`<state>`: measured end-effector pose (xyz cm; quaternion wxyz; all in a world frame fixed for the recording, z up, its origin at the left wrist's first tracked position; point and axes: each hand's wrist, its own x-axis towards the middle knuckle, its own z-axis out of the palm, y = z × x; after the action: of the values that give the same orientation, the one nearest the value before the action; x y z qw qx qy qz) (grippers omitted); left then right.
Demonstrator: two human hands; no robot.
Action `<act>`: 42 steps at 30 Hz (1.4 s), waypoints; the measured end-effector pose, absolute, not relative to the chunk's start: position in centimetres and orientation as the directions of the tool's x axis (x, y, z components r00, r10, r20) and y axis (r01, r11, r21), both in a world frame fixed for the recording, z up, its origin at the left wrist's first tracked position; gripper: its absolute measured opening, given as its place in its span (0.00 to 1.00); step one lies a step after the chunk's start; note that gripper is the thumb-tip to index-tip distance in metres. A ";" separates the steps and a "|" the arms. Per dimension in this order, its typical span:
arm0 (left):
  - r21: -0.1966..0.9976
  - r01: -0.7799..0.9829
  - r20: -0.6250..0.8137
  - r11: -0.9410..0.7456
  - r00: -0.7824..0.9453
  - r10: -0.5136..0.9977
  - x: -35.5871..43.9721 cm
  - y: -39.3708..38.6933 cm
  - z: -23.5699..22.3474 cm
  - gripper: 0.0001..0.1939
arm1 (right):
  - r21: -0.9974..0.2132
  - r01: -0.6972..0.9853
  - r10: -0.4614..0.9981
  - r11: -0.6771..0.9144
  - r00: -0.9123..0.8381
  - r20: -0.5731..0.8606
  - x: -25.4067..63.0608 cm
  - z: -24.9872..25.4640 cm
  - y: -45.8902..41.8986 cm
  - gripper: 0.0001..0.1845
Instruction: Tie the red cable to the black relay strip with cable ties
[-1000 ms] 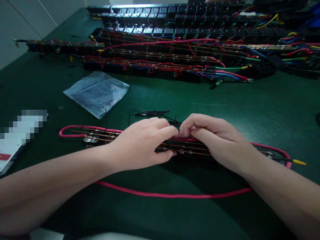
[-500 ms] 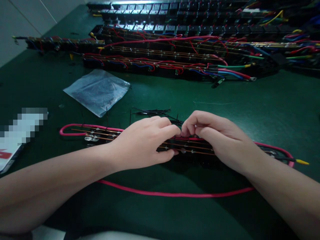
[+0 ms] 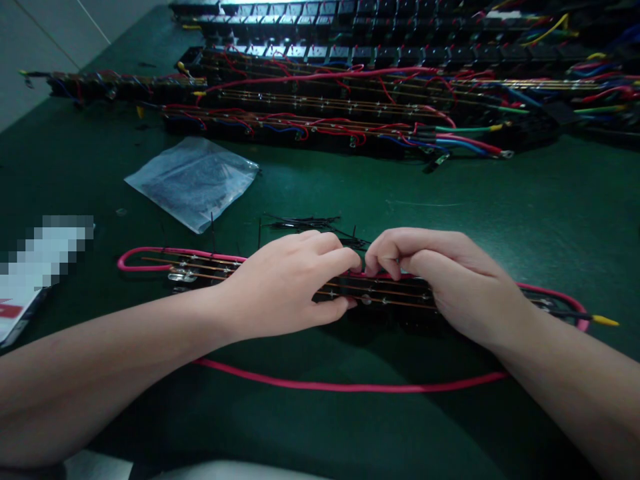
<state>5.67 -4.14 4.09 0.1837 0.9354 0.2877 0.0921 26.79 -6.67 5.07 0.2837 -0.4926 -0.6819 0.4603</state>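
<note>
A long black strip of modules with copper rods [image 3: 395, 303] lies across the green table in front of me. A thick red cable [image 3: 345, 387] runs along its far edge, bends round at both ends and sags in a loop on my side. My left hand [image 3: 285, 287] grips the strip near its middle, fingers over the far edge and thumb on the near side. Just right of it, my right hand [image 3: 450, 283] is closed with curled fingertips at the red cable; what they pinch is hidden. Thin black cable ties [image 3: 213, 233] stand up from the strip's left part.
Loose black cable ties [image 3: 305, 223] lie just beyond the strip. Behind them is a clear plastic bag [image 3: 195, 183] with dark contents. Several wired strips [image 3: 300, 123] fill the back of the green table [image 3: 320, 430]. A partly blurred white item [image 3: 45, 267] lies at left.
My right hand has shifted slightly right and its fingers have changed their bend. My left hand keeps its hold on the strip.
</note>
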 end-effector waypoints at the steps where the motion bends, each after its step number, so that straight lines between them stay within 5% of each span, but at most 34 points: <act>1: 0.394 0.505 0.066 -0.768 0.818 0.572 5.7 -4.1 4.1 0.10 | -0.911 0.403 0.935 0.087 -0.350 -0.066 26.8 5.1 -6.7 0.10; 21: 0.394 0.510 0.052 -0.765 0.818 0.572 5.7 -4.1 4.1 0.10 | -0.959 0.282 0.949 0.037 -0.311 -0.055 26.9 4.7 -6.8 0.10; 42: 0.391 0.499 0.058 -0.774 0.826 0.561 5.8 -4.1 4.1 0.10 | -0.923 0.379 0.938 0.065 -0.340 -0.073 26.7 5.2 -6.6 0.10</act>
<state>5.75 -4.08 4.07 0.1825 0.9378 0.2825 0.0861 26.75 -6.58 5.20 0.2949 -0.4931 -0.6676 0.4736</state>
